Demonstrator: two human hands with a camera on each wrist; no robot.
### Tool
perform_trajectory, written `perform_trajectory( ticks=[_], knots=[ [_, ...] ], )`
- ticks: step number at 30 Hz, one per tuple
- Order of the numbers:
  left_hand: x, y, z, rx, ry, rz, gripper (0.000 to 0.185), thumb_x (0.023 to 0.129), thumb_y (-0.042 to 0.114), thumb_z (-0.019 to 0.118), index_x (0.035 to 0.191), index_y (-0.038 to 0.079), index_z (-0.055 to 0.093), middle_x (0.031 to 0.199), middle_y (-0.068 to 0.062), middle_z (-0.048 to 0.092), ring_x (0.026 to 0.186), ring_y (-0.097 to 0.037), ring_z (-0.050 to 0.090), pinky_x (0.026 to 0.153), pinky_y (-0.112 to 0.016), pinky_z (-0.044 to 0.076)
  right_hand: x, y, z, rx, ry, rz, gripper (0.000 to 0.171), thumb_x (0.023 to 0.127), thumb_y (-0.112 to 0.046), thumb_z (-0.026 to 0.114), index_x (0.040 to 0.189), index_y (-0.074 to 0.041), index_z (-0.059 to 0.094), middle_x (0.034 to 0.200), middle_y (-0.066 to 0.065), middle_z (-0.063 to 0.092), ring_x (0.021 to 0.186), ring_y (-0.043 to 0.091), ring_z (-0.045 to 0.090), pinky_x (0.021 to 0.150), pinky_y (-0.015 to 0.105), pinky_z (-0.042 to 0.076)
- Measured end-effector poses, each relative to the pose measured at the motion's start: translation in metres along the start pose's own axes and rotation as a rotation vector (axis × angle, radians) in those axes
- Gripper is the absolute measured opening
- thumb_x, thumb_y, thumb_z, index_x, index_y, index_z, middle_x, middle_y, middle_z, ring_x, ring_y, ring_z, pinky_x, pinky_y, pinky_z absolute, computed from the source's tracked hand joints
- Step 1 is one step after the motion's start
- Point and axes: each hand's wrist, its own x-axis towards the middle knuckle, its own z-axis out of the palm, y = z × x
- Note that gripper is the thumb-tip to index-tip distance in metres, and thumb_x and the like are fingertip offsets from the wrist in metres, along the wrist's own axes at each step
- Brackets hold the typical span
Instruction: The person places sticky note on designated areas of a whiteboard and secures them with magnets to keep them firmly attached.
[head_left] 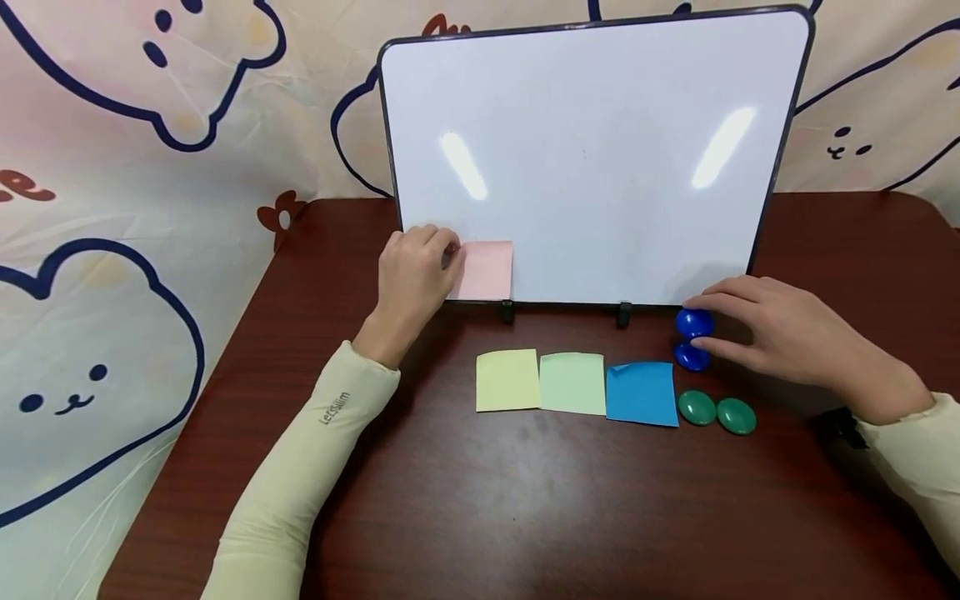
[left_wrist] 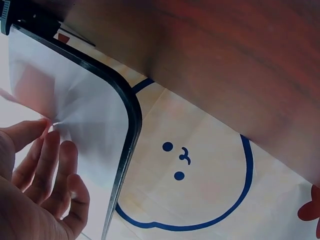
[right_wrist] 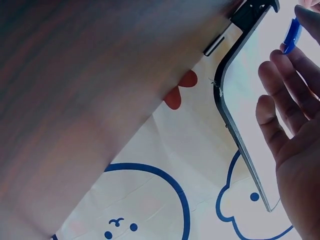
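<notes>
My left hand (head_left: 416, 271) is at the lower left of the white board (head_left: 600, 167). Its thumb and fingers pinch the left side of a pink sticky note (head_left: 486, 271), which lies against the board's face. In the left wrist view the same note (left_wrist: 34, 90) meets the fingertips. At the board's lower right corner, my right hand (head_left: 780, 333) pinches a round blue magnet (head_left: 695, 322) between thumb and fingertips. The right wrist view shows that magnet (right_wrist: 292, 36) edge-on. A second blue magnet (head_left: 692, 357) lies just below the thumb on the table.
Yellow (head_left: 507, 381), pale green (head_left: 572, 383) and blue (head_left: 641, 394) sticky notes lie in a row on the dark wooden table (head_left: 525, 517). Two green magnets, one left (head_left: 697, 407) and one right (head_left: 737, 416), sit beside them. Black feet (head_left: 624, 314) support the board before a cartoon-printed cloth (head_left: 105, 333).
</notes>
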Motion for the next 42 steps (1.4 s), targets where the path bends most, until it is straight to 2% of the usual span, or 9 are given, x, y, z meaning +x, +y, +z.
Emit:
perform_trajectory(
  ticks=[4, 8, 18, 25, 36, 42],
  knots=[
    [0.002, -0.001, 0.0, -0.007, 0.036, 0.063, 0.007, 0.091, 0.009, 0.069, 0.095, 0.005, 0.073, 0.086, -0.01, 0.071, 0.079, -0.028, 0.063, 0.068, -0.039, 0.048, 0.0, 0.0, 0.001, 0.002, 0.0, -0.002, 0.059, 0.066, -0.025, 0.089, 0.119, -0.013, 0.069, 0.11, 0.006, 0.069, 0.097, 0.019, 0.064, 0.075, 0.043, 0.058],
    [0.002, -0.001, 0.0, -0.025, 0.018, 0.111, 0.009, 0.092, 0.005, 0.067, 0.094, 0.005, 0.075, 0.088, -0.01, 0.069, 0.082, -0.029, 0.062, 0.072, -0.039, 0.047, 0.0, 0.0, 0.003, 0.001, 0.0, -0.006, 0.059, 0.065, -0.025, 0.09, 0.119, -0.013, 0.069, 0.111, 0.005, 0.069, 0.096, 0.018, 0.064, 0.075, 0.043, 0.057],
    [-0.001, -0.004, -0.003, 0.008, 0.006, 0.11, 0.009, 0.092, 0.008, 0.068, 0.092, 0.006, 0.077, 0.09, -0.01, 0.07, 0.086, -0.028, 0.063, 0.071, -0.04, 0.046, 0.002, 0.0, 0.002, 0.004, -0.002, -0.014, 0.058, 0.065, -0.025, 0.09, 0.119, -0.012, 0.07, 0.11, 0.005, 0.069, 0.097, 0.019, 0.065, 0.076, 0.042, 0.057],
    [-0.008, -0.003, -0.002, 0.021, -0.055, 0.151, 0.012, 0.088, 0.01, 0.075, 0.098, 0.005, 0.075, 0.099, -0.011, 0.068, 0.09, -0.03, 0.06, 0.073, -0.04, 0.047, -0.001, -0.005, 0.007, 0.0, 0.038, -0.034, 0.059, 0.063, -0.029, 0.09, 0.116, -0.011, 0.071, 0.108, 0.005, 0.07, 0.094, 0.017, 0.065, 0.074, 0.04, 0.057],
    [-0.01, -0.004, -0.005, 0.071, -0.046, 0.187, 0.014, 0.087, 0.01, 0.076, 0.1, 0.004, 0.074, 0.1, -0.012, 0.069, 0.091, -0.03, 0.061, 0.072, -0.039, 0.047, 0.007, -0.007, 0.003, 0.012, 0.049, -0.065, 0.059, 0.065, -0.028, 0.088, 0.119, -0.012, 0.07, 0.111, 0.004, 0.069, 0.098, 0.016, 0.064, 0.079, 0.035, 0.052],
    [-0.012, -0.003, -0.007, 0.088, -0.053, 0.201, 0.013, 0.088, 0.01, 0.075, 0.099, 0.004, 0.074, 0.103, -0.012, 0.068, 0.093, -0.031, 0.06, 0.072, -0.04, 0.047, 0.009, -0.01, 0.002, 0.011, 0.041, -0.076, 0.059, 0.066, -0.029, 0.088, 0.119, -0.011, 0.07, 0.111, 0.005, 0.069, 0.099, 0.018, 0.064, 0.079, 0.037, 0.055]
  ],
)
